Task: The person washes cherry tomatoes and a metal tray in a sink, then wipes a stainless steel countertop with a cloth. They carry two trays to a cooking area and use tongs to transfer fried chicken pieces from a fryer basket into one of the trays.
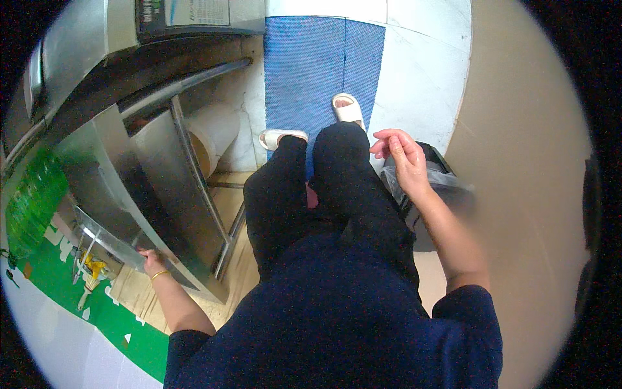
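Note:
My left hand [154, 262], with a gold-coloured bangle at the wrist, is at the edge of a shiny metal panel [109, 245] at the lower left; its fingers are partly hidden, so its grip is unclear. Loosely bent, my right hand [406, 158] is held above and beside a dark waste bin [432, 214] lined with a clear plastic bag [396, 182]. Its thumb is near the index finger, and I see nothing in it. The bin stands by my right leg.
Stainless-steel equipment and a tubular metal frame [194, 160] fill the left side. Behind the frame lies a pale cylinder [218, 133]. A small brush [87, 294] and yellow item [95, 266] are at the lower left. A blue mat [306, 73] lies underfoot; a beige wall [525, 194] rises at right.

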Tool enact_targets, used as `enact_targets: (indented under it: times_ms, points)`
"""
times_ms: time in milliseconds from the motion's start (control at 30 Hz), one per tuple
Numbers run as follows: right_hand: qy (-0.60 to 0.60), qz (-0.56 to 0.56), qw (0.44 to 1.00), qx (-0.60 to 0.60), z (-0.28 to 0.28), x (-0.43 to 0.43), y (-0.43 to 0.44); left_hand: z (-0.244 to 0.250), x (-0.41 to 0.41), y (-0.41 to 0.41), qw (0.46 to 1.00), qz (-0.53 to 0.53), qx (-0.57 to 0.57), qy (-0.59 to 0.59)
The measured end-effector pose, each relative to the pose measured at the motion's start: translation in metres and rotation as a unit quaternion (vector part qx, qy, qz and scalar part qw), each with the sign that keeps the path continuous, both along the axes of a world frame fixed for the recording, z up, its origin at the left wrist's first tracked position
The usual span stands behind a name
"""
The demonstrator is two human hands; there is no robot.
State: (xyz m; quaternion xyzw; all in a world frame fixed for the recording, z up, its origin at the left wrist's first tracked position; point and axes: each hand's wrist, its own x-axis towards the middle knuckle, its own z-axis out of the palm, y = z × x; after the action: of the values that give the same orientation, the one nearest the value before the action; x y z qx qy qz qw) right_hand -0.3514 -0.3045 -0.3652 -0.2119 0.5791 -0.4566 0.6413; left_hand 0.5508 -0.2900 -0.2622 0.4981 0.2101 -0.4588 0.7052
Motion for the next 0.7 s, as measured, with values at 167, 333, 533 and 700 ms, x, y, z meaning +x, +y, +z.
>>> enact_targets:
  times_ms: [167, 333, 533, 700]
  points:
    - [-0.015, -0.008, 1.0, -0.003, -0.035, -0.008, 0.003, 0.022, -0.036, -0.007, 0.966, 0.195, -0.088, 0.148]
    - [-0.01, -0.008, 1.0, 0.018, -0.045, -0.014, 0.002, 0.043, -0.09, -0.03, 0.777, 0.571, -0.187, 0.189]
    - [0.012, -0.003, 1.0, 0.019, -0.044, -0.013, -0.001, 0.052, -0.102, -0.035, 0.876, 0.413, -0.127, 0.213]
    - [0.019, 0.005, 1.0, 0.008, -0.015, 0.007, -0.012, 0.043, -0.091, -0.022, 0.921, 0.327, -0.144, 0.157]
